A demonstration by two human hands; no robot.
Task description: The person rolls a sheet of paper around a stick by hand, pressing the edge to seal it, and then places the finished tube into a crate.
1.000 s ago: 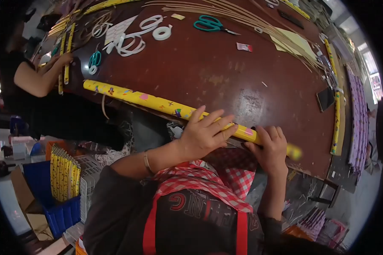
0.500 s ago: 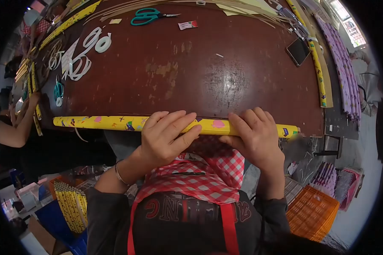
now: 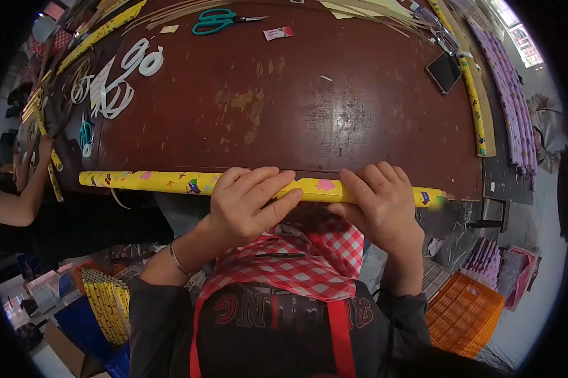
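Note:
A long yellow patterned roll point(image 3: 158, 182) lies along the near edge of the dark red-brown table point(image 3: 189, 138). Near the roll's middle, my left hand point(image 3: 247, 205) is wrapped over it, thumb on the near side. Farther right, my right hand point(image 3: 379, 203) grips the same roll, fingers over the top and thumb beneath. A short stretch of the roll with a pink figure shows between the two hands. Its right end sticks out past my right hand, and its left end reaches far to the left.
Teal scissors point(image 3: 214, 21), a small red-and-white packet point(image 3: 278, 33), white tape rolls point(image 3: 151, 62) and a phone point(image 3: 444, 72) lie on the table. Purple rolls point(image 3: 507, 101) stand at the right. A co-worker's arm point(image 3: 19, 205) is at the left. An orange crate point(image 3: 465, 313) sits below right.
My hands and the roll have hardly moved. At the left, the co-worker's hand has shifted and another yellow roll end now shows beside it.

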